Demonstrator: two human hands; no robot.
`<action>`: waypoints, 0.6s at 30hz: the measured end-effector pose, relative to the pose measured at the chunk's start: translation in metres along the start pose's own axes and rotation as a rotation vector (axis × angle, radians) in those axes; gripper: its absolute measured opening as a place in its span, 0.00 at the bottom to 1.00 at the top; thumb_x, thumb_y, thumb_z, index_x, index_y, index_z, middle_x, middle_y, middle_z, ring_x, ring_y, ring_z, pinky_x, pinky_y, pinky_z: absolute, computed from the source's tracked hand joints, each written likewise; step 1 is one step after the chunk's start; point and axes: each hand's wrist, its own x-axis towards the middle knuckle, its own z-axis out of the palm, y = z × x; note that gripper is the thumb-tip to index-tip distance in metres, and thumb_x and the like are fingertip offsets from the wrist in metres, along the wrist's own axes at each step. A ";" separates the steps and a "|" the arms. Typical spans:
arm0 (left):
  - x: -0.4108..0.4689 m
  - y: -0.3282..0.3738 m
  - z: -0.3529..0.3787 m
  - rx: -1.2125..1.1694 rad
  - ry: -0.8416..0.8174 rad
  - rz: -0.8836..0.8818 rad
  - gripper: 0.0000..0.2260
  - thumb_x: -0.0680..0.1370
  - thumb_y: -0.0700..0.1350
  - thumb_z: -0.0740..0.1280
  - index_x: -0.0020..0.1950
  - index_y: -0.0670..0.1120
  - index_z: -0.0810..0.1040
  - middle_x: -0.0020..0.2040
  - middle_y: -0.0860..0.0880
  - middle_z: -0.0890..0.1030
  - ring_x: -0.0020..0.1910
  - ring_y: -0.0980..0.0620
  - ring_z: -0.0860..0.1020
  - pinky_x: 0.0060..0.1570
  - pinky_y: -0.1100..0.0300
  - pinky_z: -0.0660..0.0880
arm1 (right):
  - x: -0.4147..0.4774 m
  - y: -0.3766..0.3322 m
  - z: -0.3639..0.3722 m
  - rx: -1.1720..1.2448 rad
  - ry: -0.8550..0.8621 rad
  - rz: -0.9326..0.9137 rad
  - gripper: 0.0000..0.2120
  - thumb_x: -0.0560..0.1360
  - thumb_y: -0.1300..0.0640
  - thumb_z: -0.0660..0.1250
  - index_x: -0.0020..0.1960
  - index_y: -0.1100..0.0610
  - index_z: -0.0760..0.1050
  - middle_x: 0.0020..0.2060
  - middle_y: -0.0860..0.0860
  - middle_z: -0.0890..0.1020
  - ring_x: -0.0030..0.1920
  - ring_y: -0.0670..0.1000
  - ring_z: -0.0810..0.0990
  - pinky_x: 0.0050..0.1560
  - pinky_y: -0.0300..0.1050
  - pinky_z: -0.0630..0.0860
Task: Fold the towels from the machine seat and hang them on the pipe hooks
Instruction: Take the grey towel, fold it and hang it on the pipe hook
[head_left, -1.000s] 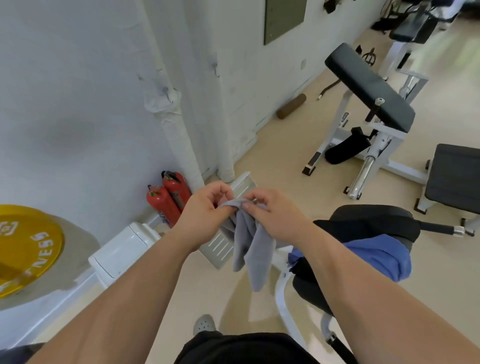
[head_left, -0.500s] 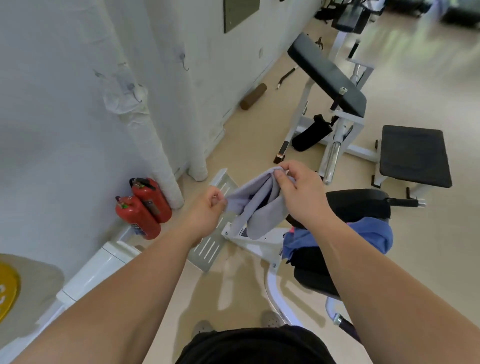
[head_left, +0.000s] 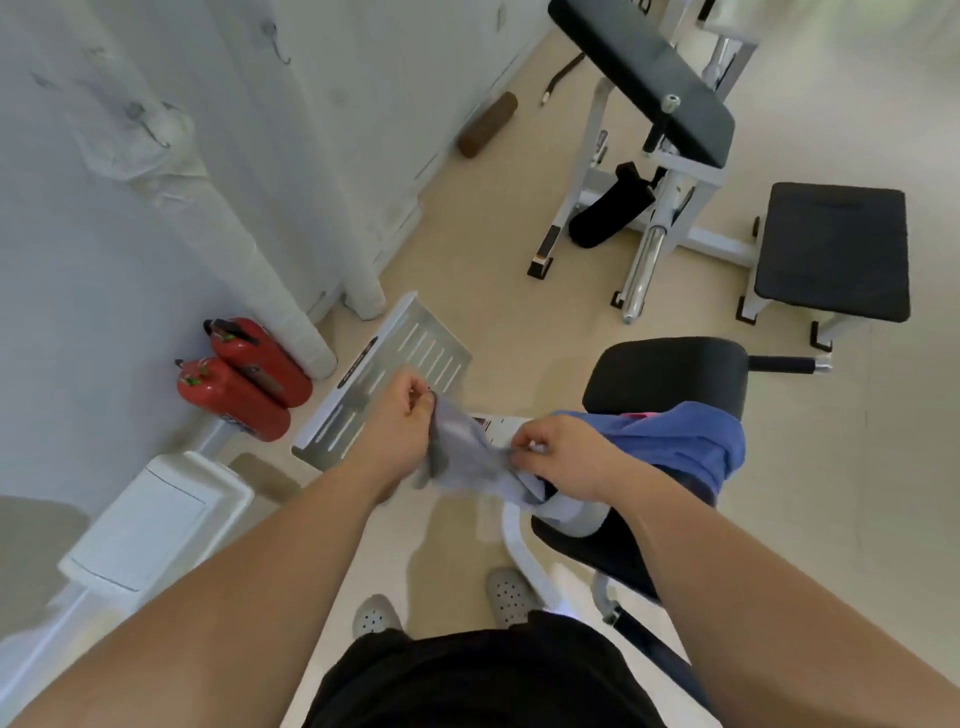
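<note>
A grey towel (head_left: 467, 462) stretches between my two hands in front of my waist. My left hand (head_left: 402, 431) pinches its upper left corner. My right hand (head_left: 566, 457) pinches its other end, and the towel's tail droops below that hand onto the black machine seat (head_left: 675, 371). A blue towel (head_left: 685, 441) lies bunched on the seat just right of my right hand, with a bit of pink showing under it. The wrapped white pipes (head_left: 218, 223) stand against the wall at the left, with a small hook (head_left: 280, 49) on the farther one.
Two red fire extinguishers (head_left: 244, 379) lie at the foot of the near pipe. A slotted metal footplate (head_left: 384, 374) slopes beside them. A white box (head_left: 156, 519) sits low left. A bench machine (head_left: 649, 83) and a black pad (head_left: 831, 249) stand beyond.
Both hands dropped lower with the grey towel and drew it out sideways over the seat. My view tilted down, bringing my shoes and the floor into sight.
</note>
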 end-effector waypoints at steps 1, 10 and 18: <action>0.000 -0.002 0.005 0.035 0.000 -0.007 0.06 0.85 0.42 0.57 0.49 0.45 0.69 0.40 0.49 0.70 0.39 0.52 0.67 0.39 0.58 0.66 | 0.001 0.010 0.003 0.012 -0.001 0.003 0.10 0.81 0.53 0.64 0.49 0.57 0.80 0.43 0.56 0.82 0.44 0.58 0.80 0.47 0.55 0.75; -0.017 -0.018 0.012 0.429 -0.114 -0.024 0.10 0.79 0.53 0.68 0.50 0.50 0.70 0.40 0.52 0.77 0.43 0.46 0.77 0.37 0.56 0.66 | 0.009 0.023 0.001 -0.044 -0.035 -0.114 0.11 0.75 0.50 0.67 0.56 0.48 0.81 0.41 0.44 0.79 0.41 0.46 0.79 0.31 0.40 0.59; -0.022 -0.045 -0.023 0.487 0.066 -0.030 0.05 0.69 0.42 0.62 0.33 0.43 0.70 0.32 0.44 0.73 0.36 0.39 0.72 0.31 0.52 0.66 | 0.040 0.013 0.009 0.085 0.275 -0.047 0.11 0.85 0.53 0.56 0.51 0.60 0.71 0.39 0.55 0.78 0.40 0.59 0.75 0.41 0.52 0.68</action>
